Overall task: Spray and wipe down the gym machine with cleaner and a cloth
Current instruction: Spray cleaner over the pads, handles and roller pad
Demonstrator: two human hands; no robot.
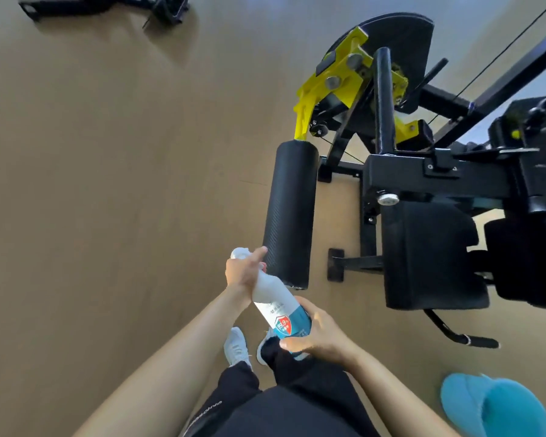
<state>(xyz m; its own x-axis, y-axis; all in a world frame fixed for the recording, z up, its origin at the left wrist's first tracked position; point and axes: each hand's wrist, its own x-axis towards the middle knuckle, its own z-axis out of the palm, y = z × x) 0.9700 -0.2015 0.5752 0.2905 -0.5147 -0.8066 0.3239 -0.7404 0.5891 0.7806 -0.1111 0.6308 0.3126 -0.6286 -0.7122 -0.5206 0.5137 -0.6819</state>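
A white spray bottle (273, 296) with a blue label is tilted, its nozzle toward the near end of a black roller pad (292, 212). My left hand (245, 271) grips the bottle's neck and trigger, index finger stretched toward the pad. My right hand (317, 337) holds the bottle's base from below. The pad belongs to a black and yellow gym machine (401, 171) with a black seat cushion (429, 257) to the right. A turquoise cloth (495, 405) lies at the bottom right.
Tan floor spreads to the left of the machine. Another black machine frame (108, 6) lies at the top left. My feet in white shoes (238, 345) stand just short of the pad. A black foot of the machine's base (336, 264) sits between pad and seat.
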